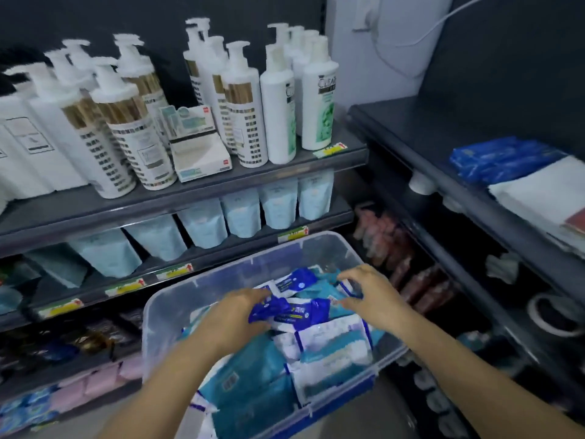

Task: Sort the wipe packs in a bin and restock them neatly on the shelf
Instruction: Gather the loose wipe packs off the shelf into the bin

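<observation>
1. Both hands are down in the clear bin (164, 315), lower centre of frame.
2. Left hand (235, 315) pinches the blue wipe pack (294, 310); right hand (370, 293) curls fingers on its far end.
3. Best lift it level and group by colour, teal packs (253, 384) apart.

2 bare forearms reaching forward and down, left hand (235, 315) and right hand (372, 296) close together, fingers curled.
</observation>
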The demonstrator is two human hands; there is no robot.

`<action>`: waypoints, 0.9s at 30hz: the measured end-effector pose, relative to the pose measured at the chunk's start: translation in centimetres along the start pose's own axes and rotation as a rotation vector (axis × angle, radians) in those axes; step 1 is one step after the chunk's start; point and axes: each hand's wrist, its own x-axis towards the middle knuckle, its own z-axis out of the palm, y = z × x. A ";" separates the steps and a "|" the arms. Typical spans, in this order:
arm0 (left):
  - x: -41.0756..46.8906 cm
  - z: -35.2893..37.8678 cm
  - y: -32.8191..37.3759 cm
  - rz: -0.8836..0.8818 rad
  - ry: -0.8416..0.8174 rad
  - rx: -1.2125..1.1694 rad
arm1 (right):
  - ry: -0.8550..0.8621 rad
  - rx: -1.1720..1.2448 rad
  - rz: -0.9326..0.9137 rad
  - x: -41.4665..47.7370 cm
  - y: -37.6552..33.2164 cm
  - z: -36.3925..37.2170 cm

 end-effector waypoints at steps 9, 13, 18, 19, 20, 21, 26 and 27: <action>5.5 1.5 10.9 0.375 -0.039 0.050 | 0.324 0.032 0.237 -10.0 6.5 -7.2; 5.8 3.0 19.1 0.548 -0.085 0.050 | 0.451 0.088 0.410 -17.6 10.6 -10.5; 3.5 6.5 29.9 0.753 -0.122 0.098 | 0.617 0.064 0.598 -28.8 16.1 -13.3; 2.7 7.4 32.0 0.782 -0.131 0.096 | 0.651 0.056 0.625 -31.2 17.3 -13.6; 1.9 8.3 34.1 0.814 -0.135 0.090 | 0.682 0.054 0.649 -33.6 18.4 -14.0; 1.1 9.4 36.2 0.850 -0.128 0.089 | 0.707 0.052 0.671 -36.2 19.6 -14.3; -4.0 14.6 47.1 0.998 -0.171 0.082 | 0.793 0.033 0.786 -48.7 25.2 -15.9; -5.0 15.8 49.2 1.037 -0.159 0.084 | 0.820 0.034 0.812 -51.1 26.2 -16.2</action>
